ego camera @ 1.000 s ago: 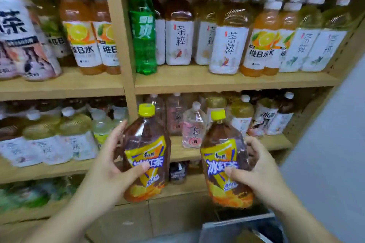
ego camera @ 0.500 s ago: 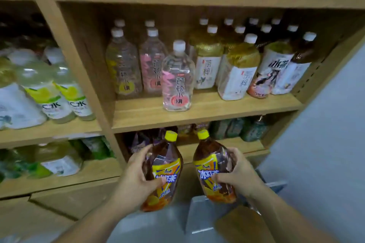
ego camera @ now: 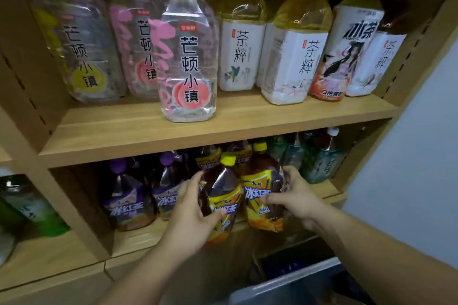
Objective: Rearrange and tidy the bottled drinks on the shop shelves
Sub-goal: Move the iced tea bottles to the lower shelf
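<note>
Wooden shelf unit (ego camera: 223, 131): it sits closer in your view than half a second ago. Your head has dropped, so the top row is gone and you face the middle and bottom bays.
Bottom shelf (ego camera: 138, 238): I judge this is the bay you are aiming for. Purple-capped tea bottles (ego camera: 128, 200) stand at its left and green bottles (ego camera: 319, 161) at its right. Matching yellow-label bottles (ego camera: 210, 156) wait at the back between them.
Left iced tea bottle (ego camera: 223, 195): it is tilted at the front lip of the bottom shelf. Its base hangs just past the edge and is not yet set down.
Right iced tea bottle (ego camera: 265, 188): it is close against the left one and a little deeper in. You cannot tell whether its base touches the board.
Change: a second ago you held the pair apart, in the air before the middle shelf. Now they are lowered and drawn together at the mouth of the bottom bay.
Meaning: the carry looks finished. What remains is to slide both bottles in, upright, in front of their own kind.
Left hand (ego camera: 190, 213): it is wrapped round the left bottle, with your thumb across the label.
Right hand (ego camera: 297, 195): it clasps the right bottle from its outer side, with your thumb on the label.
</note>
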`<control>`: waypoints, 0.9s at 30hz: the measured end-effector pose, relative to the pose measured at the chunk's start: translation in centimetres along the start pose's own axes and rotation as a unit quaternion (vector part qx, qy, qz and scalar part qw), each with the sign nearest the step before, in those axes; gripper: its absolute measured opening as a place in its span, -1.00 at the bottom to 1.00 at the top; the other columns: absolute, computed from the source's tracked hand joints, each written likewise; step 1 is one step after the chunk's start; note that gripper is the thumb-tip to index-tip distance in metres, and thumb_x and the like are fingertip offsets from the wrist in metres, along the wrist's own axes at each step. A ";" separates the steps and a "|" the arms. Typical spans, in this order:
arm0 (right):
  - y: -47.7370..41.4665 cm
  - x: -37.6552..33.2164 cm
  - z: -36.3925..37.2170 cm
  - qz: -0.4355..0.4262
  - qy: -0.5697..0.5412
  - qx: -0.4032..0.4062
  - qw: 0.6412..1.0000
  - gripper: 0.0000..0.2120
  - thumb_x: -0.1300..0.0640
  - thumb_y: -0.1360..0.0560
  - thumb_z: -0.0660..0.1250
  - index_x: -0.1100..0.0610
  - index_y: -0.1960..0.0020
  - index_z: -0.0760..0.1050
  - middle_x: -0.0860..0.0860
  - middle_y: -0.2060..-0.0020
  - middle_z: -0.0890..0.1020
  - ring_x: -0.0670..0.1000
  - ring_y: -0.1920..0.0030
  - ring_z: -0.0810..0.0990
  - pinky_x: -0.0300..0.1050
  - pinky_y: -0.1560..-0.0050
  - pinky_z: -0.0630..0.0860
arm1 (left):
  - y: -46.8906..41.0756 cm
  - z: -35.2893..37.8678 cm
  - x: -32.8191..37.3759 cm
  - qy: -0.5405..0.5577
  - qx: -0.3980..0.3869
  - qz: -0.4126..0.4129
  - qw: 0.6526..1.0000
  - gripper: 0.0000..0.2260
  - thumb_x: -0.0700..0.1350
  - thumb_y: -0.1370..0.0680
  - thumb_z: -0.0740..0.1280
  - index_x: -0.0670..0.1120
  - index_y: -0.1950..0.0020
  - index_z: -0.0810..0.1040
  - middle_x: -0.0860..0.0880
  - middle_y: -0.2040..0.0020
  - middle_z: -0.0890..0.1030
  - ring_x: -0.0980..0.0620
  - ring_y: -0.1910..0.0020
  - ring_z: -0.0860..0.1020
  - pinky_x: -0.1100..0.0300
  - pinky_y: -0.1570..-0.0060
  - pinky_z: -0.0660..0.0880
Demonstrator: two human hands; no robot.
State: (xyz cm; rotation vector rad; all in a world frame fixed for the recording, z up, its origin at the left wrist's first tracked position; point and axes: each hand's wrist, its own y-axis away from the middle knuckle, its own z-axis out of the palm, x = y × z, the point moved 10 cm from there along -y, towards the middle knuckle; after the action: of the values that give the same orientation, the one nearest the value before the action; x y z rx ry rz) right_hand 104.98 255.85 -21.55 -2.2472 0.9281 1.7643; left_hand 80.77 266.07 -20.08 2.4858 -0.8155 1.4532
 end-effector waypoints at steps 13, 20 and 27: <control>-5.7 2.5 1.1 -0.062 0.187 0.007 0.980 -0.36 0.12 -0.37 0.63 0.02 -0.26 0.29 -0.08 -0.07 0.69 -0.05 -0.04 0.67 -0.15 0.01 0.61 | -1.2 3.8 -3.3 -0.091 0.118 0.043 0.988 -0.08 0.11 -0.52 0.44 0.01 -0.66 -0.09 -0.01 -0.59 0.22 0.02 -0.51 0.28 0.25 -0.38 0.25; -5.9 1.8 0.6 -0.075 0.258 0.041 0.962 -0.13 -0.01 -0.28 0.68 0.06 -0.41 0.26 0.02 -0.20 0.65 0.09 -0.18 0.63 0.11 -0.23 0.59 | 0.4 2.3 -0.3 -0.275 0.211 0.132 0.929 -0.11 0.10 -0.33 0.61 -0.09 -0.56 0.31 -0.13 -0.40 0.44 -0.22 -0.26 0.55 -0.10 -0.11 0.59; -3.4 -2.5 -0.5 -0.171 0.296 0.114 0.933 -0.17 -0.20 -0.18 0.69 -0.02 -0.29 0.35 0.00 -0.16 0.67 0.12 -0.15 0.65 0.11 -0.13 0.62 | 0.3 3.9 2.0 -0.444 0.192 0.248 0.839 -0.27 0.01 -0.41 0.57 0.15 -0.53 0.35 -0.32 -0.41 0.41 -0.36 -0.32 0.43 -0.31 -0.27 0.40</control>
State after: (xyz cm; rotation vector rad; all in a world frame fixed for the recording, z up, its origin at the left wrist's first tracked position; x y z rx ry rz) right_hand 106.89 259.27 -20.01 -2.6153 0.7076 0.7986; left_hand 84.31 263.59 -20.45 3.4869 -1.5192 0.4437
